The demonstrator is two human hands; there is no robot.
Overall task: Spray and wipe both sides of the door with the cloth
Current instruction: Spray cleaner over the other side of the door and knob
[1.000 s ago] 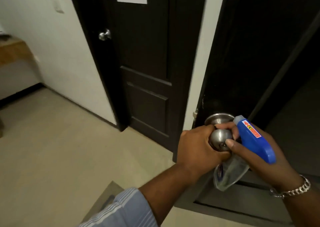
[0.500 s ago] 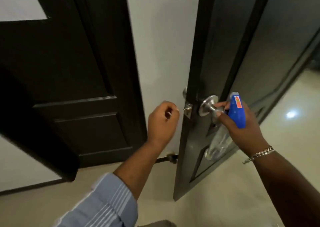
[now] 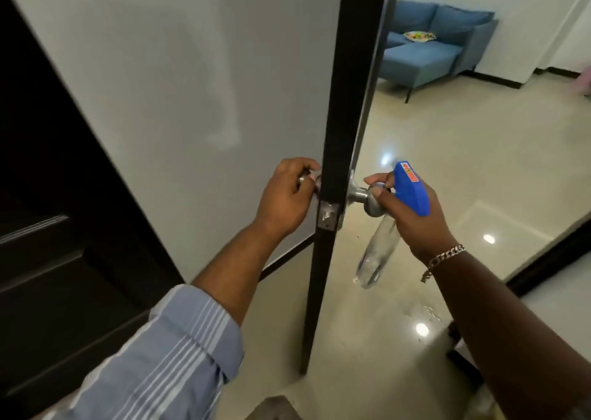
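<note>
The dark door (image 3: 343,106) stands edge-on in the middle of the view, with its latch plate (image 3: 327,216) facing me. My left hand (image 3: 286,199) grips the knob on the door's left side, which it mostly hides. My right hand (image 3: 407,215) holds a spray bottle (image 3: 379,251) with a blue head (image 3: 411,189) and a clear body hanging down, and its fingers touch the silver knob (image 3: 367,197) on the door's right side. No cloth is in view.
A second dark door (image 3: 48,227) fills the left side, beside a white wall (image 3: 176,83). Beyond the door's edge lies a glossy beige floor (image 3: 463,163) with a blue sofa (image 3: 428,45) at the back. A dark object (image 3: 463,352) sits low on the right.
The door has swung until I see it edge-on. My left hand moved from the air beside the door onto the left knob. My right hand kept the bottle at the right knob.
</note>
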